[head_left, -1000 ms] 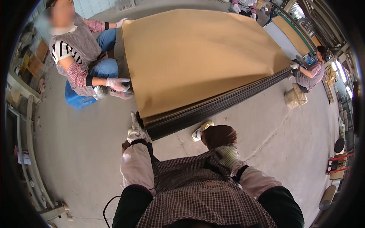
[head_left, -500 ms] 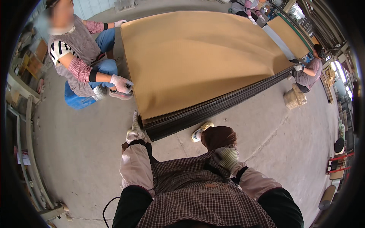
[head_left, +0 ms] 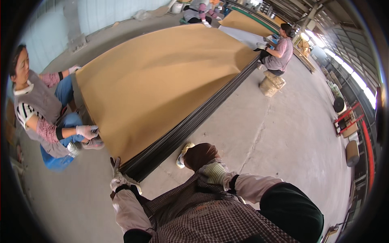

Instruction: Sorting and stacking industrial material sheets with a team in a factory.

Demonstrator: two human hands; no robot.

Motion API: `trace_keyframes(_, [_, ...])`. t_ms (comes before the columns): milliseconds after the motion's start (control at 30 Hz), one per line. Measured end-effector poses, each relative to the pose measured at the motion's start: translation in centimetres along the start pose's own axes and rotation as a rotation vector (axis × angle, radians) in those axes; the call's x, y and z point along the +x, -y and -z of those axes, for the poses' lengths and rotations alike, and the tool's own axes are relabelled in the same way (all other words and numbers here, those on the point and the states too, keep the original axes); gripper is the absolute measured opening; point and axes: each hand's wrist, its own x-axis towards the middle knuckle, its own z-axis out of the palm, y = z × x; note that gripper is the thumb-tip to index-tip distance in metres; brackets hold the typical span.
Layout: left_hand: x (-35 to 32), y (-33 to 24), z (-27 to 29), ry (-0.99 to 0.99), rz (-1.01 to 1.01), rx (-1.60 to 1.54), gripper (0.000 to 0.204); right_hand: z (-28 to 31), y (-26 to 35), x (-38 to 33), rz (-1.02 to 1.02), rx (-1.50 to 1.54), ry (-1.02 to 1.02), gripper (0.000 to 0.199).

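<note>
A tall stack of thin dark sheets (head_left: 150, 162) lies in front of me, with a broad tan sheet (head_left: 162, 77) on top that ripples toward its far right. My left hand (head_left: 118, 176), in a pale glove, is at the near left corner of the stack. Its fingers are stretched and apart, touching the corner. In a striped glove, my right hand (head_left: 214, 174) rests on the checked apron (head_left: 202, 218) over my bent knee, its fingertips hidden. At the left edge of the tan sheet, a squatting co-worker (head_left: 44, 109) has both gloved hands on it.
Another co-worker (head_left: 279, 50) sits on a wrapped seat (head_left: 272, 84) at the stack's far right corner. A third person (head_left: 198, 11) bends at the far edge. Beyond lies another tan sheet (head_left: 245, 23). A red metal frame (head_left: 349, 120) and a brown roll (head_left: 352, 153) stand at right.
The view has swung right, so the stack and people appear farther left. My left hand stays at the near corner, and my right hand stays on my lap.
</note>
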Motion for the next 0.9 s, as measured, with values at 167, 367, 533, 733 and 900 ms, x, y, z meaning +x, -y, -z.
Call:
trace_keyframes(167, [0.4,0.7,-1.5,0.068,0.016,0.033,0.014,-0.4,-0.6,-0.7,0.008,0.040,-0.010,0.027])
trace_keyframes(367, [1.5,-0.3,2.3,0.039,-0.042,-0.021,0.014,-0.2,0.6,-0.1,0.021,-0.002,0.000,0.028])
trace_keyframes(533, [-2.4,0.3,-4.7,0.359,-0.144,0.287,0.052,-0.7,0.0,-0.9,-0.030,-0.001,0.001,0.026])
trace_keyframes(733, [-5.5,-1.6,-8.8,0.366,-0.201,0.639,0.077,0.4,0.3,-1.4,-0.039,-0.021,-0.020,0.022])
trace_keyframes(900, [-1.7,-3.4,-4.6,0.316,-0.271,0.945,0.067,0.2,0.4,0.2,0.047,-0.023,-0.008,0.027])
